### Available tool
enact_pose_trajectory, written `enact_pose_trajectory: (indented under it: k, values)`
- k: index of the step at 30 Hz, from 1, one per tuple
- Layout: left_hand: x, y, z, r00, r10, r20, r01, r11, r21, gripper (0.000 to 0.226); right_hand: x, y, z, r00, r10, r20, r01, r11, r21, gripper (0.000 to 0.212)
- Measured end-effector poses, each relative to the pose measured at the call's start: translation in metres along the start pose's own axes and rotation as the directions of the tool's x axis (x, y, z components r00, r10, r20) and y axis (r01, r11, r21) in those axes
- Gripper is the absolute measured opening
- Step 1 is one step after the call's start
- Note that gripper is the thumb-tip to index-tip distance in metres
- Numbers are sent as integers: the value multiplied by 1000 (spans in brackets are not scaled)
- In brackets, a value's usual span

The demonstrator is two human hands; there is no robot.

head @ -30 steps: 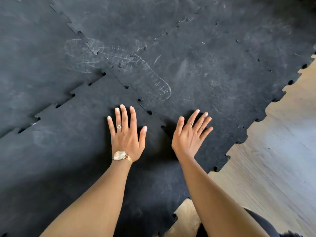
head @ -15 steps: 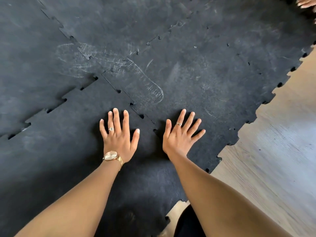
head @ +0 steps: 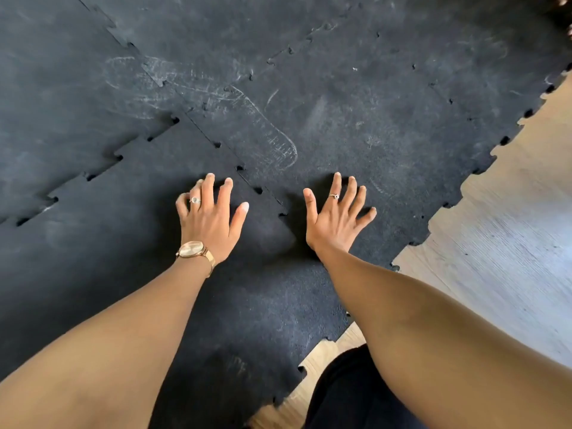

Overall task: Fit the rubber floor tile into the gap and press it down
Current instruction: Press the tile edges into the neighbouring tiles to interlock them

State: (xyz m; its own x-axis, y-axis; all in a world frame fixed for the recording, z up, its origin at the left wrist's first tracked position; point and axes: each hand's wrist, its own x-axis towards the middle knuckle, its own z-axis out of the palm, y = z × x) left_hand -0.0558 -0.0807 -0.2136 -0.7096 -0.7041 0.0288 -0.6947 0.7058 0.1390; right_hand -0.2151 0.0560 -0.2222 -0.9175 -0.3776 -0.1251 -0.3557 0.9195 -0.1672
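Note:
A black rubber floor tile with toothed interlocking edges lies in the lower left of the view, its teeth meshed with the tiles around it. My left hand, wearing a ring and a gold watch, rests on this tile near its right seam, the fingers slightly lifted and curled. Palm down with fingers spread, my right hand lies on the neighbouring tile just across that seam. Small gaps show at the tooth corners along both seams. Neither hand holds anything.
More black tiles cover the floor to the back and left, one marked with a dusty shoe print. Bare light wooden floor lies to the right of the toothed mat edge. My dark-clothed knee is at the bottom. Someone's fingers show at the top right corner.
The view has shifted forward and my arms fill more of it. My left hand's fingers have lifted and curled from flat. My right hand stays flat beside the seam.

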Motion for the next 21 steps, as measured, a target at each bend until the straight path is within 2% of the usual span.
enact_pose_trajectory:
  k: [2,4,6,8,10,11,13,15,18,21]
  values:
    - [6,-14,-6,994,-100,-50,98,995,-34,64,0,0,-1,1000,2,-4,-2,1000,11,84]
    - [8,-25,-2,940,-333,-71,329,943,-55,72,-2,0,0,1000,-8,-24,9,1000,12,84]
    - [7,-28,5,891,-453,-28,451,891,-58,79,-2,0,-1,999,-16,-30,15,1000,-6,79]
    - [8,-28,7,900,-436,-7,436,899,-42,82,1,-8,-5,997,75,-10,-75,995,66,71]
    - [9,-29,6,901,-433,-5,433,901,-33,82,5,-33,-13,975,220,-13,-210,945,251,64]
    - [10,-29,5,899,-437,-1,437,899,-34,82,8,-51,-16,968,250,-31,-227,917,329,64]
    - [9,-28,8,896,-443,-1,443,896,-33,81,13,-86,-17,975,184,-123,-123,914,387,65]
    - [9,-29,11,895,-445,-15,445,895,-24,80,18,-111,-14,978,69,-199,8,932,363,69]
    - [11,-30,14,900,-433,-49,431,902,-32,80,29,-120,5,990,-126,-69,135,980,147,75]
    - [10,-28,9,892,-452,-9,452,892,-23,80,32,-119,16,989,-150,-12,151,987,50,76]
